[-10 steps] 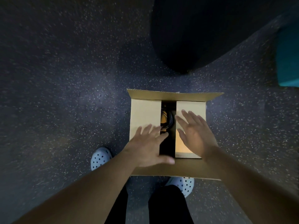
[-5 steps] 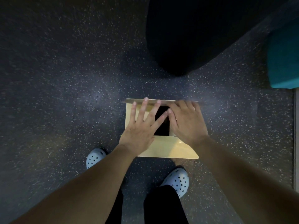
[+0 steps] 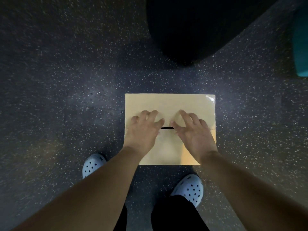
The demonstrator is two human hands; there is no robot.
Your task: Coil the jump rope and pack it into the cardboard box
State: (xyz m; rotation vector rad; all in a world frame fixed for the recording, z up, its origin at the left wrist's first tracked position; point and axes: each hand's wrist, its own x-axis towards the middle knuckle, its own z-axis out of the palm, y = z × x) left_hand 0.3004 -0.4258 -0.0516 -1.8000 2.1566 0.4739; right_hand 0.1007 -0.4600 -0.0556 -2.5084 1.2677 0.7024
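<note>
The cardboard box (image 3: 170, 102) sits on the dark speckled floor just in front of my feet, its top flaps folded down flat. Only a thin dark slit (image 3: 166, 128) shows between the far flap and the near one. My left hand (image 3: 143, 132) and my right hand (image 3: 195, 134) rest side by side on the lid. Their fingers are bent and spread, with the fingertips on the far flap and the thumbs at the slit. Neither hand holds anything. The jump rope is hidden inside the box.
A large black rounded object (image 3: 191, 30) stands on the floor just beyond the box. A teal object (image 3: 301, 47) is at the right edge. My feet in pale perforated clogs (image 3: 92, 165) (image 3: 190, 189) are close behind the box.
The side flaps went down first, then the far and near flaps were folded over them. The rope coil seen through the gap is now covered. Both hands moved to the middle seam.
</note>
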